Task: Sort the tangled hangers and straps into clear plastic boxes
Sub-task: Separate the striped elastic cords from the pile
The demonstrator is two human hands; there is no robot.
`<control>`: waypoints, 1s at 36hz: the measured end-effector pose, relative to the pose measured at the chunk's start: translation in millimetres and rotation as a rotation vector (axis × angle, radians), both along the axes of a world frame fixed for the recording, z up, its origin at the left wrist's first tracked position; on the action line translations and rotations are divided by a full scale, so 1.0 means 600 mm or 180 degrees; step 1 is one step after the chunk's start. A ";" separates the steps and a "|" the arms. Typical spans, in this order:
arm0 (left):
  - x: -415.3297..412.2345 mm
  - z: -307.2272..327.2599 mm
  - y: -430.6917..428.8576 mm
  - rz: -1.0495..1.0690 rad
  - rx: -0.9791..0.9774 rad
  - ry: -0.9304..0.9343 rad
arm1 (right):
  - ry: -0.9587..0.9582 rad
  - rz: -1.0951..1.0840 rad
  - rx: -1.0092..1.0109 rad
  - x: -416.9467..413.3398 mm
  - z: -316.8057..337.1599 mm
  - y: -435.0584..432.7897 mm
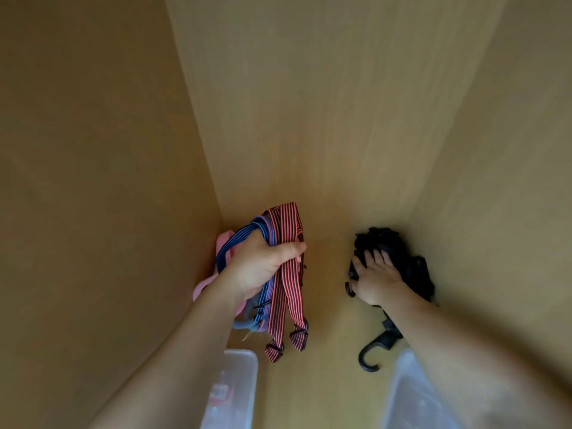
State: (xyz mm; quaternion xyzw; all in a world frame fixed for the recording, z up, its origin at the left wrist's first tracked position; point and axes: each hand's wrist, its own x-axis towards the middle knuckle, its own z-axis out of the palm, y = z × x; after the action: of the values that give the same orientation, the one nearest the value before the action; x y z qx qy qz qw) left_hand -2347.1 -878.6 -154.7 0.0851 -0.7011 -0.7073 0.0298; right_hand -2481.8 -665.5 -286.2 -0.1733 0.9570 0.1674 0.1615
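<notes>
My left hand is shut on a bundle of striped straps, red-and-black and blue ones, whose buckled ends dangle below my fist. A pink hanger lies behind the bundle against the left wall. My right hand rests with spread fingers on a black tangle of straps and hooks in the far right corner. One black hook sticks out from under my right forearm. Two clear plastic boxes stand near me: one at the left, one at the right.
I am looking into a narrow wooden cabinet with light wood walls on the left, back and right. The cabinet floor shows between the two boxes. A red-and-white label lies in the left box.
</notes>
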 end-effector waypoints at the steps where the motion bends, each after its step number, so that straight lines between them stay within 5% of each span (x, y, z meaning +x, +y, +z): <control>1: -0.001 0.000 0.000 -0.0018 -0.0011 0.0004 | 0.0051 -0.0006 0.0096 0.000 0.001 0.002; 10: -0.012 0.002 0.015 -0.0125 0.0036 0.0014 | 0.0925 0.0821 0.0669 0.024 0.021 -0.016; 16: -0.027 -0.006 0.017 -0.0210 0.0000 0.0019 | 0.0549 0.0059 0.0767 0.005 0.012 0.022; 21: -0.031 -0.003 0.023 -0.0294 -0.0083 0.0089 | 0.0324 0.0068 0.0300 0.009 0.047 0.018; 23: -0.035 0.000 0.025 -0.0308 -0.0115 0.0069 | 0.0234 -0.0087 -0.0442 0.018 0.072 -0.001; 27: -0.045 0.007 0.032 -0.0256 0.0050 0.0043 | 0.0073 -0.0606 -0.3451 0.086 0.124 -0.035; 30: -0.053 0.013 0.033 -0.0213 0.0056 0.0094 | -0.0276 -0.0400 -0.5049 0.158 0.153 -0.054; 33: -0.057 0.020 0.038 -0.0040 0.0102 0.0125 | -0.0843 -0.0095 -0.5721 0.195 0.158 -0.073; 36: -0.061 0.027 0.045 -0.0067 0.0053 0.0216 | -0.0721 -0.0127 -0.5899 0.192 0.155 -0.086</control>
State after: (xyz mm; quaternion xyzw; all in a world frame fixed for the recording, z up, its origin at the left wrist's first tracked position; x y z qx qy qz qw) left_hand -2383.7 -851.8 -138.4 0.0540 -0.6946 -0.7159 0.0454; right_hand -2366.8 -717.0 -193.2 -0.2318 0.6901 -0.6835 0.0540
